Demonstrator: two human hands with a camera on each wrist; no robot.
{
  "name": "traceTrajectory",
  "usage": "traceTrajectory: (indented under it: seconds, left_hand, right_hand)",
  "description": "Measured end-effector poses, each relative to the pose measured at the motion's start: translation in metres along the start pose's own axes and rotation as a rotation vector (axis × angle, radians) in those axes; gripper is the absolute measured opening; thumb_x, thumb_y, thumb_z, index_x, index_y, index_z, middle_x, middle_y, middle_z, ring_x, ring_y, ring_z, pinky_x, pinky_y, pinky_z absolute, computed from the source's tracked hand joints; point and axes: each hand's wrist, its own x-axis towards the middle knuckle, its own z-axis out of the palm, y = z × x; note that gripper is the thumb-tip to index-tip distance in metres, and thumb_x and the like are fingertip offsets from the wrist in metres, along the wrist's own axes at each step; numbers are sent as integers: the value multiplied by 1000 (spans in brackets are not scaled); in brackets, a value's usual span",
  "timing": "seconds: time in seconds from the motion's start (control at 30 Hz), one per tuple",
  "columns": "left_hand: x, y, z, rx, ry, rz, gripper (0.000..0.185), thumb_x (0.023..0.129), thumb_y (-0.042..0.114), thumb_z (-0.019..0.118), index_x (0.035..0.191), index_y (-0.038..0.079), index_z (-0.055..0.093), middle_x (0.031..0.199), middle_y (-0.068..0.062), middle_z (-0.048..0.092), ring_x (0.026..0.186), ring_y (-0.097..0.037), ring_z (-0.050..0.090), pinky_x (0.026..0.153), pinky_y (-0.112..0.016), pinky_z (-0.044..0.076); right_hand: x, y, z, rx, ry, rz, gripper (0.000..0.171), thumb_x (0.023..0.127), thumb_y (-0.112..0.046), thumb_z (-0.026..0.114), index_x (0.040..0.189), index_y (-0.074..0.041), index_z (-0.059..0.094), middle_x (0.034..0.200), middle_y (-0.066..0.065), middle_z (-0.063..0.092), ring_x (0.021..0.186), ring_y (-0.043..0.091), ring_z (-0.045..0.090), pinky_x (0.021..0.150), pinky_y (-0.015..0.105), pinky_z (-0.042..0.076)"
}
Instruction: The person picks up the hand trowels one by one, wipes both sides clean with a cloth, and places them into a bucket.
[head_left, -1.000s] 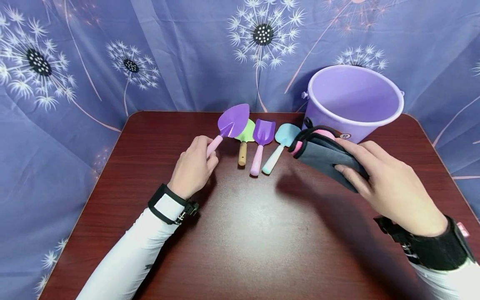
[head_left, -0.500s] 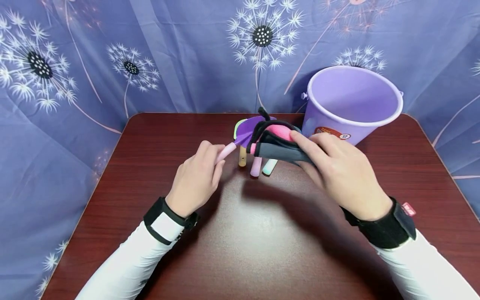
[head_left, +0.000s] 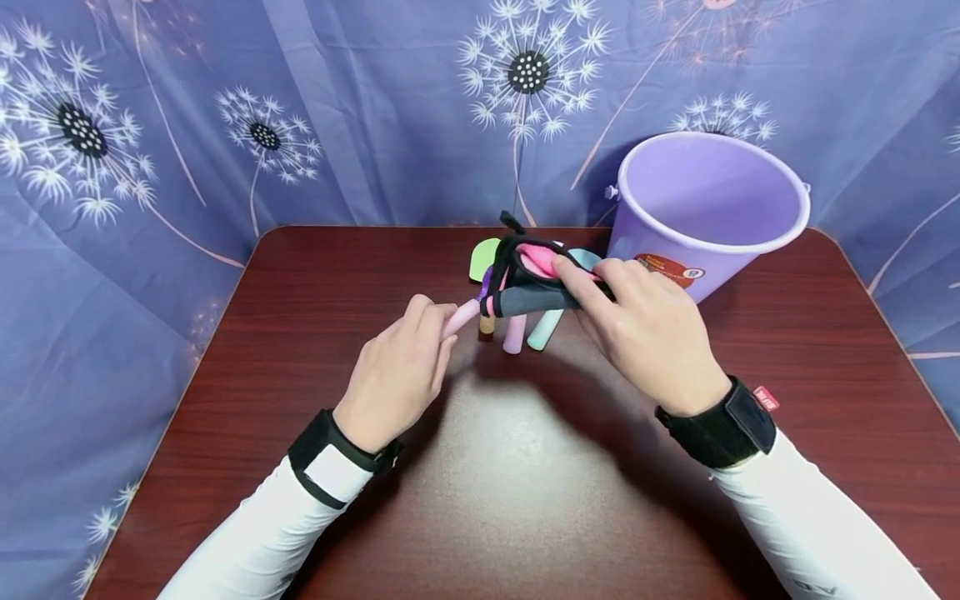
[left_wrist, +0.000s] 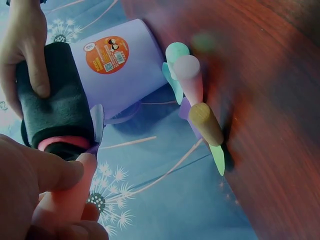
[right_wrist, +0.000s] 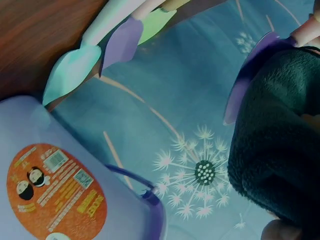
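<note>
the left hand [head_left: 393,375] grasps a purple trowel [right_wrist: 252,75] by its smooth pink handle; the right hand [head_left: 648,337] grips a soft grey cloth piece [head_left: 534,299], black-edged, pink inside.

Blue fabric [head_left: 390,142] printed with white dandelion heads [head_left: 528,73] hangs in soft folds behind a dark reddish-brown wood-grain table [head_left: 300,275] with rounded far corners [head_left: 279,237]; a pale glare [head_left: 536,450] whitens its middle.

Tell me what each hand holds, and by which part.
Left hand: purple trowel, by its pink handle. Right hand: grey cloth, by its end opposite the trowel.
</note>
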Motion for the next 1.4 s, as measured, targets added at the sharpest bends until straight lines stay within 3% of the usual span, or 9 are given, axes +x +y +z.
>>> traceTrajectory:
  seconds: [0.23, 0.6, 0.9, 1.1, 1.4]
  left_hand:
    - [-1, 0, 0, -19, 9, -3, 29, 102, 9, 68, 127, -1, 60, 101, -12, 53, 67, -25, 58, 54, -41, 53]
    - [1, 1, 3, -57, 44, -36, 35, 99, 4, 68, 132, -3, 57, 104, -14, 52, 70, -27, 60, 56, -42, 54]
    - [7, 6, 6, -56, 44, -34, 36, 98, 3, 69, 132, -5, 57, 104, -16, 52, 69, -28, 59, 55, -43, 54]
    - [8, 4, 7, -56, 27, -32, 33, 101, 6, 66, 131, -4, 58, 105, -16, 53, 70, -28, 60, 58, -43, 55]
    - [7, 0, 5, -29, 27, -9, 32, 101, 7, 67, 130, -3, 58, 104, -15, 52, 71, -27, 59, 57, -43, 55]
  right_hand:
    - [-4, 9, 0, -51, 11, 67, 41, 108, -13, 55, 149, -9, 59, 91, 15, 54, 71, 38, 54, 53, 48, 43]
    - [-5, 8, 2, -16, 59, 144, 45, 99, -8, 64, 145, -9, 63, 87, 15, 54, 67, 37, 53, 49, 49, 42]
    - [-1, -9, 6, 86, -32, 104, 45, 102, -12, 66, 147, -8, 61, 91, 12, 53, 72, 32, 53, 55, 45, 47]
    - [-1, -12, 7, 149, -48, 68, 51, 98, -16, 75, 146, -13, 63, 89, 9, 51, 69, 31, 52, 54, 44, 44]
    - [-4, -5, 6, 132, -101, -45, 41, 101, -14, 69, 142, -18, 64, 93, 8, 52, 63, 30, 47, 53, 41, 38]
